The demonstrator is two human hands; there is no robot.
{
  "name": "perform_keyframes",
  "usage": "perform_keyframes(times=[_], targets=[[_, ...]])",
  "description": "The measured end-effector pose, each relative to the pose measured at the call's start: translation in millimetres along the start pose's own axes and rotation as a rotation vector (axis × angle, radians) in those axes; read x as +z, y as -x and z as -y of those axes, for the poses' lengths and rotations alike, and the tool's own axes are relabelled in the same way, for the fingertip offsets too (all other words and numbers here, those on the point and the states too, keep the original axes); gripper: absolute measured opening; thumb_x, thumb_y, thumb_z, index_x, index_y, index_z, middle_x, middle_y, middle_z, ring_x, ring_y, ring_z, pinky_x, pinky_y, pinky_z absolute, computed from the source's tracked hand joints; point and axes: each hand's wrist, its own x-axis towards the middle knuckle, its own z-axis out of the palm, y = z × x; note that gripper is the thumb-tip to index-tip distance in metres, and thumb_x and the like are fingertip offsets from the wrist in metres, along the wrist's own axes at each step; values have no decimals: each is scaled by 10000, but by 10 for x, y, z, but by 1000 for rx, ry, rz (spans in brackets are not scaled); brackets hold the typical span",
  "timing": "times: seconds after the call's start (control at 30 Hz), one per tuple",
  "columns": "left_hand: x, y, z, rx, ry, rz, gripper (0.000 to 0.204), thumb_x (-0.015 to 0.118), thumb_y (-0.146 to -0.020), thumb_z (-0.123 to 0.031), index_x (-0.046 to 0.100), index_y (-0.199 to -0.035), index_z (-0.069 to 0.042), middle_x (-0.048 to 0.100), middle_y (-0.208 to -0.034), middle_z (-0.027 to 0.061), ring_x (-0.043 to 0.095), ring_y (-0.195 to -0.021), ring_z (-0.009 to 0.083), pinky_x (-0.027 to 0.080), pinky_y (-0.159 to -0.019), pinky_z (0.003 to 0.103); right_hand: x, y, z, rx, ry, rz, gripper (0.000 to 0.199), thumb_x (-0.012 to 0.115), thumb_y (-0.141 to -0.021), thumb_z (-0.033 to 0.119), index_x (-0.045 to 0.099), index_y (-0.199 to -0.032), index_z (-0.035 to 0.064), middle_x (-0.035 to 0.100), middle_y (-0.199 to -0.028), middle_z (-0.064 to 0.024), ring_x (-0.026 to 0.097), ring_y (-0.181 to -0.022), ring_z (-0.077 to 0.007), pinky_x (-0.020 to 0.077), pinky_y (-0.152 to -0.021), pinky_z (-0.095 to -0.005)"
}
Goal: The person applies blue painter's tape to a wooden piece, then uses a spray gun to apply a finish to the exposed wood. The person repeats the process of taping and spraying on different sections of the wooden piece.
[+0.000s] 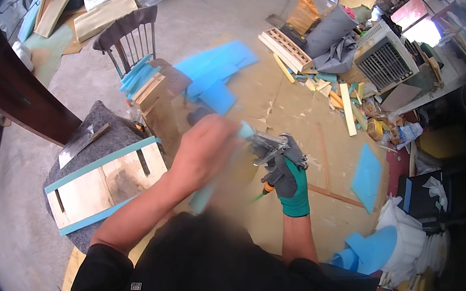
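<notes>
My bare left hand (204,149) is closed and smeared by motion. Pale blue foam (245,129) shows at its fingertips, with more pale blue just below the wrist; blur hides how they join. My right hand (289,179), in a green and grey glove, grips a metal spray gun (271,143) with its front turned toward the left hand. An orange fitting and a green hose (264,192) hang under the gun. To the left, a wooden panel (107,185) with pale blue strips along two edges lies on a dark grey felt-covered surface (95,121).
A chair (128,34) stands behind blue foam strips (139,77) and wood pieces. Bright blue sheets (213,72) lie on the brown floor covering ahead. Wood offcuts (346,108), a grey roll (331,32) and a vented unit (386,57) crowd the far right. A dark red beam (22,88) crosses at left.
</notes>
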Motion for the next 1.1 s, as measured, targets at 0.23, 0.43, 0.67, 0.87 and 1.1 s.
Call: perform_keyframes(times=[0.23, 0.43, 0.67, 0.87, 1.1], targets=[[-199, -109, 264, 179, -140, 223, 159, 744, -1050, -156, 672, -1047, -14, 610, -939, 146, 620, -876, 400, 523, -767, 479, -75, 8, -173, 128, -192, -7, 691, 757, -1072, 248, 479, -1674, 56, 730, -1453, -185, 773, -1247, -290, 601, -909, -369], [-164, 7, 266, -241, 153, 274, 263, 655, -1142, -245, 677, -1035, -6, 566, -911, 91, 615, -856, 242, 513, -797, 381, 100, 108, -245, 81, -198, -178, 629, 748, -1041, 188, 552, -1617, 29, 786, -1307, -141, 781, -1155, -234, 564, -748, -251], [-113, 55, 203, -498, 323, 176, 218, 636, -1139, -179, 656, -1038, 12, 574, -951, 44, 586, -903, 151, 493, -822, 343, 168, 52, -229, -139, 174, -99, 453, 739, -1007, 141, 715, -1434, -9, 788, -1194, -73, 735, -968, -119, 583, -763, -244], [-168, 65, 404, 81, -51, 170, 132, 675, -1092, -111, 663, -1088, 20, 626, -1003, 114, 618, -914, 273, 512, -864, 403, 60, 0, -154, -37, 13, -21, 468, 781, -1001, 116, 700, -1446, -6, 779, -1208, -78, 741, -994, -146, 633, -848, -290], [-130, 60, 164, -468, 560, -148, 117, 635, -1112, -60, 716, -1170, 0, 642, -1068, 75, 636, -1029, 213, 514, -898, 345, -510, 59, -720, -34, -245, -38, 571, 772, -1020, 175, 584, -1532, 6, 716, -1417, -191, 732, -1259, -388, 626, -1070, -515]])
